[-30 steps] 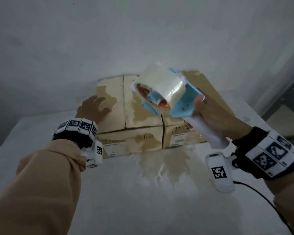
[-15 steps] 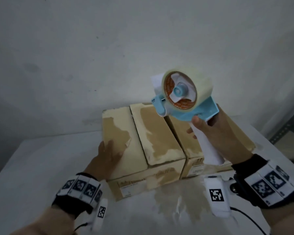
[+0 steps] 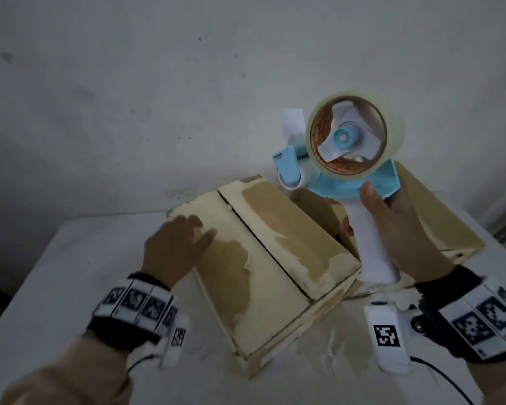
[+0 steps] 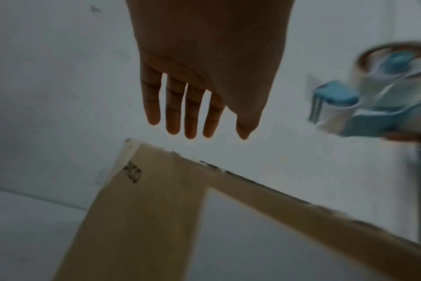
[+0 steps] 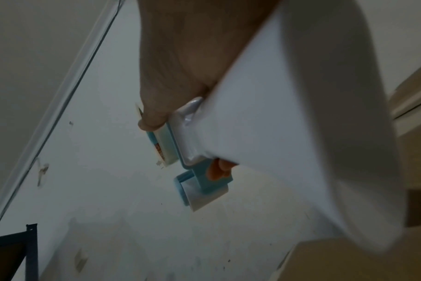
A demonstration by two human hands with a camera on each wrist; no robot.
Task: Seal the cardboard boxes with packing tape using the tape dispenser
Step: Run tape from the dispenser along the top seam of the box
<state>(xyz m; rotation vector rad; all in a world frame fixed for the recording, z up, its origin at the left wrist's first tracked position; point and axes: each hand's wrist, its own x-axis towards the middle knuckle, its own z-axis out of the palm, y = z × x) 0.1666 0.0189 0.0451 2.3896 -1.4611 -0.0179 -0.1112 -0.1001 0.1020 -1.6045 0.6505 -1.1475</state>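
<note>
While the right hand (image 3: pixel 398 229) is wrapped around the white handle of the tape dispenser (image 3: pixel 345 159), holding it up above the boxes, the left hand (image 3: pixel 173 247) lies flat, fingers straight, on the near cardboard box (image 3: pixel 275 258). Second box (image 3: pixel 438 226) sits just behind on the white table (image 3: pixel 56 273).

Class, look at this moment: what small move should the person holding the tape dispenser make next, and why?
Probably lower the tape dispenser to the far end of the near box's open centre seam. The right hand holds it in the air, no tape is on the seam, and the left hand lies flat on one flap.
</note>
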